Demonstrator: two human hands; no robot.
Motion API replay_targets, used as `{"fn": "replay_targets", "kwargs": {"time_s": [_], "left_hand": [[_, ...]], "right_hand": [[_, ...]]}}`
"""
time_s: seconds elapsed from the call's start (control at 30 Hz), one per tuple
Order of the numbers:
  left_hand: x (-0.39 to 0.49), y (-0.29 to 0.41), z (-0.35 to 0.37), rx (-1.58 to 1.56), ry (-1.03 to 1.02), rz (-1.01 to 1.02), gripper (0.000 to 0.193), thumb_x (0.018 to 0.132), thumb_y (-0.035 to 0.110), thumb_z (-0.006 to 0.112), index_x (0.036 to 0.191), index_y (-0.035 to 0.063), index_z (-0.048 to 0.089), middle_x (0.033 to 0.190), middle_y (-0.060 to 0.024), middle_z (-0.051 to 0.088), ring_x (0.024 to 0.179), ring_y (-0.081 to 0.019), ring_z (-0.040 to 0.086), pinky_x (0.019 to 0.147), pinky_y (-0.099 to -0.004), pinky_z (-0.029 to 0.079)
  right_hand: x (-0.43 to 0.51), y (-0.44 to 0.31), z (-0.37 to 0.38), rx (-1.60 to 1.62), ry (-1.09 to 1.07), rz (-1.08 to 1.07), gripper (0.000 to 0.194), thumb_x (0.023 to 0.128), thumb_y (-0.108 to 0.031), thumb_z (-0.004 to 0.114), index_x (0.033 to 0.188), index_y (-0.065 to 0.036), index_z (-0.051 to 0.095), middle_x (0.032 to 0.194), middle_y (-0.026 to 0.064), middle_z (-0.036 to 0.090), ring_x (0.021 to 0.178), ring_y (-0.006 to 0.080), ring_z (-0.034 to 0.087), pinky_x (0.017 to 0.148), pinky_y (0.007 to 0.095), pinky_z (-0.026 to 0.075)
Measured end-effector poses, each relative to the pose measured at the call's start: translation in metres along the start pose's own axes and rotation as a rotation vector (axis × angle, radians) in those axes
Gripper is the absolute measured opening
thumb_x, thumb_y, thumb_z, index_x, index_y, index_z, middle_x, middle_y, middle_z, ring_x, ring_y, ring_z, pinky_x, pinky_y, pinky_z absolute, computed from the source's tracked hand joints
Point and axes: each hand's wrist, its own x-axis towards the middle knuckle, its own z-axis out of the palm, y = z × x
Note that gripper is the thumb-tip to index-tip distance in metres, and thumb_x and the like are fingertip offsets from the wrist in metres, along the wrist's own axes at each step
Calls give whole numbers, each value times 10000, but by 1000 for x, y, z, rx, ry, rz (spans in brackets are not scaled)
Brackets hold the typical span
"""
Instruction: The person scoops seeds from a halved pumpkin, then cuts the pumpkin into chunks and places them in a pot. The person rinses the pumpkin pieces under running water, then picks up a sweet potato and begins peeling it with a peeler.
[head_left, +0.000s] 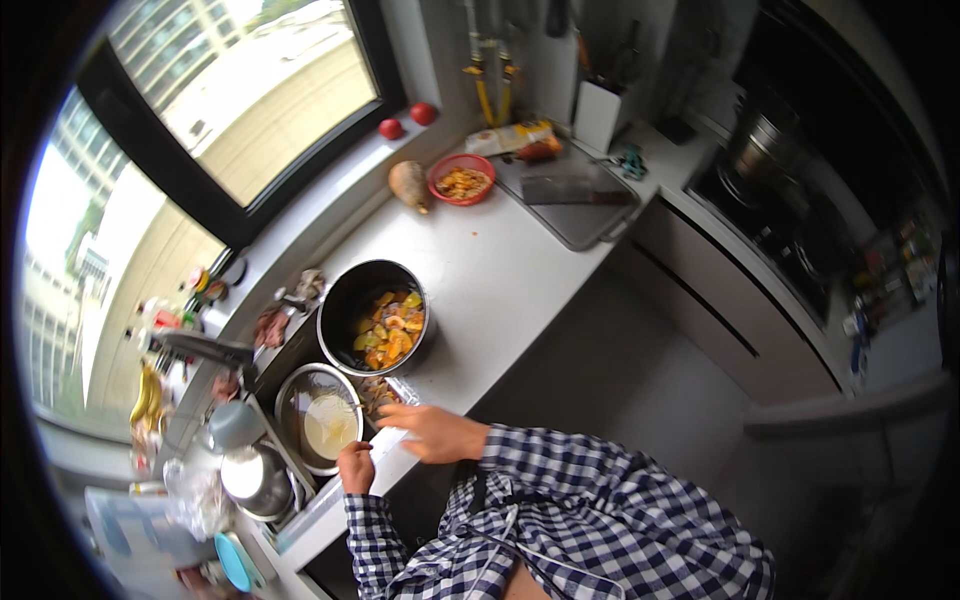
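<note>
My left hand (356, 466) is curled at the front rim of a metal bowl (358, 390) of cloudy liquid in the sink; whether it holds anything is unclear. My right hand (431, 431), slightly blurred, reaches over the counter's front edge beside the sink, fingers stretched toward scraps and peelings (379, 396) lying between bowl and pot. Behind them a large dark pot (429, 322) contains orange and yellow squash pieces (391, 334). At the back, a whole squash (409, 185) lies beside a red bowl (491, 174) of orange scraps.
A cleaver (559, 190) lies on a grey cutting board (585, 236). The faucet (206, 346) reaches over the sink's left side, near a metal kettle-like vessel (257, 480). Two red round fruits (407, 122) sit on the windowsill. A stove (765, 217) is at the right.
</note>
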Motion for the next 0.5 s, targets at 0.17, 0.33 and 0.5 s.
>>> {"fn": "replay_targets", "kwargs": {"time_s": [0.17, 0.33, 0.5], "left_hand": [[-36, 32, 32, 15, 70, 9, 540, 912, 455, 709, 1124, -40, 674, 1096, -246, 702, 1030, -385, 674, 891, -437, 535], [-50, 71, 40, -46, 115, 27, 436, 896, 367, 715, 1122, -5, 697, 1135, -215, 699, 1080, -369, 661, 957, -431, 517], [-66, 81, 35, -196, 275, -18, 317, 845, 297, 767, 833, 39, 583, 856, -169, 654, 833, -375, 646, 723, -476, 506]], "right_hand": [[-95, 76, -26, -200, 377, 144, 298, 869, -134, 716, 1125, 17, 710, 978, 187, 745, 829, 189, 734, 750, 320, 588], [-209, 145, -52, 324, 574, 595, 107, 950, -59, 665, 996, 36, 683, 825, 91, 698, 684, 134, 692, 587, 242, 557], [-216, 127, -56, 250, 608, 613, 173, 950, -48, 671, 830, -51, 546, 726, 29, 621, 621, 113, 650, 552, 235, 523]]}}
